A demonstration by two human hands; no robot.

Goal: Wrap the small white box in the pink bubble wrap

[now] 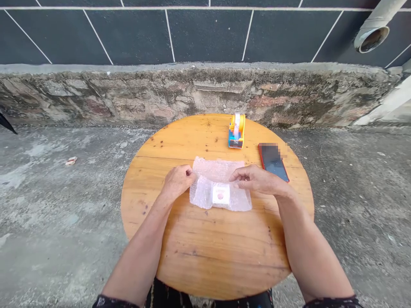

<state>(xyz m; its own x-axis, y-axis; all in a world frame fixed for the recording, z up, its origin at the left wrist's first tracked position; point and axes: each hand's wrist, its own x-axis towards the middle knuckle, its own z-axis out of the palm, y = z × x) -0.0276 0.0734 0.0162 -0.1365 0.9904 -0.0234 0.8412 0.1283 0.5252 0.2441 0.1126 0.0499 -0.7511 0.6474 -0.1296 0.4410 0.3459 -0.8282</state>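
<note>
A sheet of clear, pinkish bubble wrap [218, 169] lies on the round wooden table, its near part folded up over a small white box [221, 194]. The box shows through the plastic and has a reddish mark on its face. At the sheet's left edge, my left hand [180, 179] is closed, pinching the bubble wrap between thumb and fingers. My right hand [252, 179] is curled over the right side of the sheet, fingertips pinched on its folded edge. Parts of the fingers on both hands are hidden from view.
On the wooden table [205, 252], a yellow and blue tape dispenser [236, 131] stands toward the back. A dark phone with a red edge [274, 164] lies beyond my right hand. Behind the table runs a stone ledge [144, 98] below a dark tiled wall, with a pipe [372, 36] at upper right.
</note>
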